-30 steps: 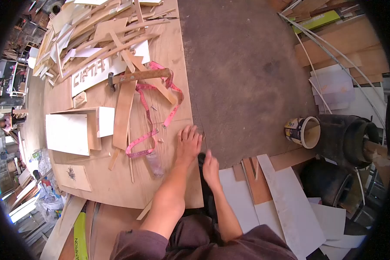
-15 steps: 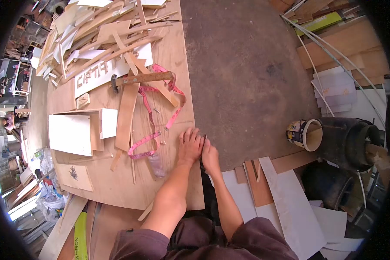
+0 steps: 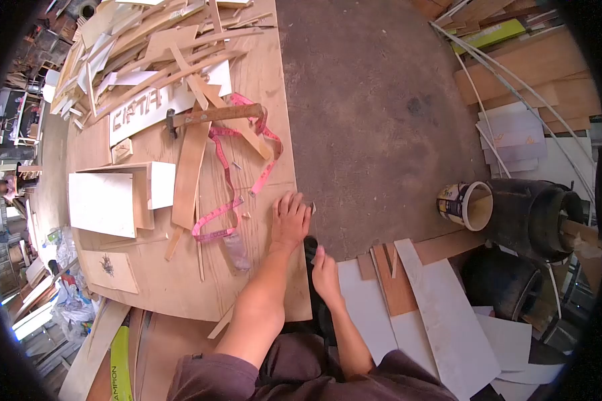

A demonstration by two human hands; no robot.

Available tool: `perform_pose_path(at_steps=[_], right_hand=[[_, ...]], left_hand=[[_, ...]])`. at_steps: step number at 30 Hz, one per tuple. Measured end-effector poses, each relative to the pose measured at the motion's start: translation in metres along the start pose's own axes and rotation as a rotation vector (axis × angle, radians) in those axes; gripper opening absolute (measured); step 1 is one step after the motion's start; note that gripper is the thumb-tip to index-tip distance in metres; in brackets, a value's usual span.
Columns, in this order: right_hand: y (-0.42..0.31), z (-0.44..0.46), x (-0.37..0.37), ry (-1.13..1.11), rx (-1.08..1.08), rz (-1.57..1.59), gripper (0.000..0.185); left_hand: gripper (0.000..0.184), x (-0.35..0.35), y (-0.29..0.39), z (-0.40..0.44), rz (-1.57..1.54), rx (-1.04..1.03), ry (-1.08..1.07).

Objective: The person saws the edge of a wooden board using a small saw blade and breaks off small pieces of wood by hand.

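My left hand [image 3: 290, 219] rests at the right edge of the wooden tabletop [image 3: 267, 294], its fingers bent and close together. A small pale piece [image 3: 313, 208] pokes out beside its fingertips, too small to name. Below it, just off the table edge, my right hand [image 3: 327, 275] is closed, thumb up; what it grips is mostly hidden. Nearby on the tabletop lie a pink tape measure [image 3: 226, 164], a hammer [image 3: 221, 114] with a wooden handle, a nail [image 3: 237, 166] and a small clear plastic bag [image 3: 237, 252].
A white box-like wooden frame [image 3: 102, 202] and a heap of wood strips [image 3: 154, 57] occupy the table. Concrete floor [image 3: 374, 120] lies to the right, with a paint bucket [image 3: 478, 206], a black drum [image 3: 532, 217] and white boards [image 3: 448, 321].
My right hand has moved down, away from my left hand, and the two are now apart. My left hand stays at the table edge. The view has shifted slightly.
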State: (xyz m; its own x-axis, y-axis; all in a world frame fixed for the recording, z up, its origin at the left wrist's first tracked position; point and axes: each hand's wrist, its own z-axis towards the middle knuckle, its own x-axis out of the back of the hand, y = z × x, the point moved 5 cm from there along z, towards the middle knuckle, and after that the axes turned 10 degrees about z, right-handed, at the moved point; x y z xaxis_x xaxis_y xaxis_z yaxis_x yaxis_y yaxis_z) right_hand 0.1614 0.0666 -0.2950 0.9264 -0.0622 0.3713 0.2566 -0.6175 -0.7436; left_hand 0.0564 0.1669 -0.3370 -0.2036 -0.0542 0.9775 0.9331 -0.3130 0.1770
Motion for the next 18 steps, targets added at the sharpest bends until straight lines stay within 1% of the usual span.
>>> perform_pose_path(at_steps=[3,5,6,8,10,11,13,14,16,17,18], right_hand=[[-0.020,0.048,-0.011,-0.001,0.002,0.007,0.062],[-0.034,0.074,-0.018,0.004,0.075,0.095,0.062],[-0.027,0.073,-0.019,0.003,0.089,0.155,0.061],[-0.001,0.041,-0.011,-0.044,-0.019,0.097,0.062],[-0.001,0.004,0.001,-0.018,-0.008,0.015,0.061],[-0.007,-0.005,0.003,-0.073,-0.110,0.024,0.059],[0.005,0.004,-0.009,-0.176,-0.113,0.006,0.058],[0.011,0.011,-0.018,-0.174,-0.109,0.007,0.058],[0.003,0.023,-0.021,0.091,0.150,0.045,0.062],[0.002,0.030,-0.018,0.092,0.159,0.055,0.062],[0.009,0.036,-0.013,0.028,0.035,0.133,0.062]], left_hand=[[0.024,-0.005,-0.004,0.008,-0.002,0.000,0.013],[0.023,-0.008,-0.003,0.004,0.049,-0.031,0.068],[0.023,-0.005,-0.004,0.005,0.055,-0.037,0.074],[0.023,0.002,-0.002,0.006,-0.028,0.001,0.020],[0.022,-0.001,-0.002,0.005,-0.025,0.000,0.022],[0.022,-0.002,-0.002,0.005,-0.019,-0.001,0.016],[0.022,-0.002,-0.002,0.004,-0.012,0.002,0.013],[0.021,-0.002,-0.002,0.005,-0.005,0.006,0.011],[0.021,-0.002,0.001,0.002,0.001,0.002,0.011],[0.020,-0.002,-0.002,0.006,0.013,-0.006,0.017],[0.020,-0.004,-0.005,0.010,0.020,-0.010,0.016]])
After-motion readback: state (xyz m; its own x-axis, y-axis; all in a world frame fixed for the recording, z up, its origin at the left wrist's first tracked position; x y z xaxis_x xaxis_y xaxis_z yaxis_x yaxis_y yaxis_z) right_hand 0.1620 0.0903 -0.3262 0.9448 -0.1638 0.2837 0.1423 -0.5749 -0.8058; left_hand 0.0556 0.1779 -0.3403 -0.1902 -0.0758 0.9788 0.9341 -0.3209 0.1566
